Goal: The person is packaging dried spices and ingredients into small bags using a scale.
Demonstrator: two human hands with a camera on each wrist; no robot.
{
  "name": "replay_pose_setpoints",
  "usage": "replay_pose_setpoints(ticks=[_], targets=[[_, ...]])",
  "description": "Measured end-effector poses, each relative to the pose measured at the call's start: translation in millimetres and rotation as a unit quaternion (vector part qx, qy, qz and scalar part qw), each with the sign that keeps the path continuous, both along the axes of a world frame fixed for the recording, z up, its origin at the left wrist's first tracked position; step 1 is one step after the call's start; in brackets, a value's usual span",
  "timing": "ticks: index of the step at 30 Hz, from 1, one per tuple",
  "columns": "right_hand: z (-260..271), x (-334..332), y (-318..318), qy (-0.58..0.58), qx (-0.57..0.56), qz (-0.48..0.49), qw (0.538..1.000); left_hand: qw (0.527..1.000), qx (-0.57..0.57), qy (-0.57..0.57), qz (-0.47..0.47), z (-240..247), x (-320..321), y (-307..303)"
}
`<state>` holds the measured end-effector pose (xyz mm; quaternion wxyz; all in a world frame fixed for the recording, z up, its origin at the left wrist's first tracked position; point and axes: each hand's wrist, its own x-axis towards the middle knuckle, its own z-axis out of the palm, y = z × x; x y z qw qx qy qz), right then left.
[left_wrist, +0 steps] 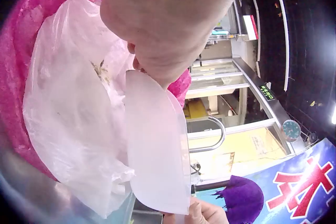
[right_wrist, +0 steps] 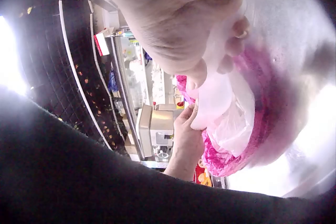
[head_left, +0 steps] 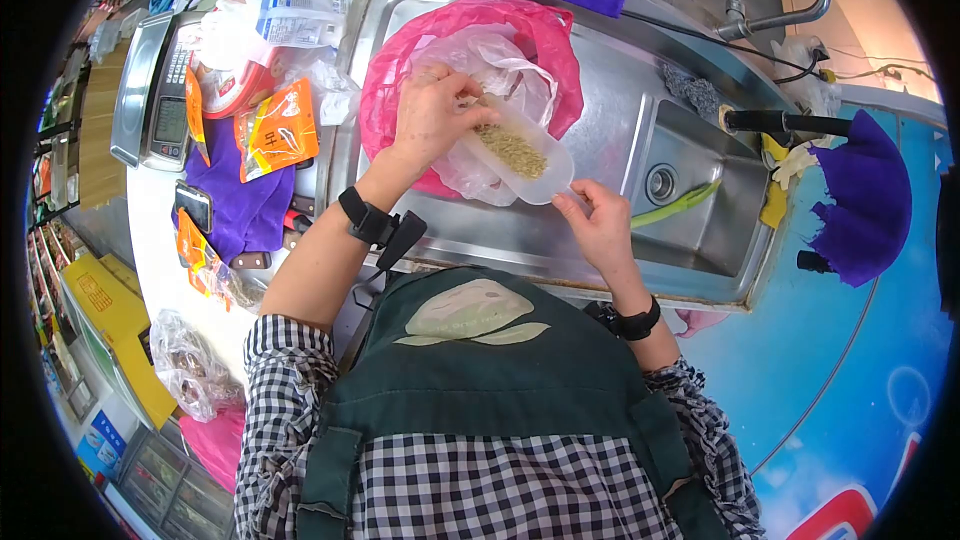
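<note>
A translucent white plastic scoop (head_left: 556, 180) carries a bed of small greenish-brown dried bits (head_left: 518, 153). At its upper left end, my left hand (head_left: 428, 122) pinches the edge, the thumb close to the dried bits. My right hand (head_left: 600, 227) pinches the opposite, lower right end between thumb and fingers. Below the scoop, a white plastic bag (head_left: 478, 185) lies inside a large pink plastic bag (head_left: 385, 60) in the sink. The left wrist view shows the smooth underside of the scoop (left_wrist: 157, 145) and some dried bits (left_wrist: 102, 71) in the white bag.
A green stalk (head_left: 680, 204) lies in the right sink basin (head_left: 725, 145). To the left are a scale (head_left: 165, 100), orange packets (head_left: 278, 130), a phone (head_left: 193, 205) and a purple cloth (head_left: 240, 210). A faucet (head_left: 800, 15) arches at the upper right.
</note>
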<state>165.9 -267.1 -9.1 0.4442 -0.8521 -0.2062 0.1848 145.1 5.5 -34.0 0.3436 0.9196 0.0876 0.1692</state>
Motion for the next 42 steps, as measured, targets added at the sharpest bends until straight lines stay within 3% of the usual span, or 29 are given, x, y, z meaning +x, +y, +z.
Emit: replay_pose_setpoints(ticks=[8, 14, 20, 22, 28, 35, 42], targets=[[-1, -1, -4, 0.002, 0.004, 0.02, 1.0, 0.999, 0.027, 0.042, 0.002, -5, 0, -1], [0, 1, -7, -0.009, -0.006, -0.004, 1.0, 0.995, -0.039, 0.003, 0.09, -17, -6, 1], [8, 2, -4, -0.034, -0.015, 0.003, 0.999, 0.99, -0.097, 0.08, 0.058, 1, -9, -6], [8, 2, -4, -0.038, -0.014, 0.002, 0.999, 0.979, -0.116, 0.16, 0.054, 3, -9, -7], [1, 1, -6, -0.059, 0.007, 0.004, 0.998, 0.975, -0.108, 0.187, 0.053, 2, -11, -8], [3, 0, -6, -0.039, 0.014, 0.002, 0.999, 0.983, -0.052, 0.169, 0.05, 2, -11, -9], [3, 0, -7, -0.042, 0.01, -0.007, 0.999, 0.997, 0.027, 0.03, 0.06, 0, -10, -5]])
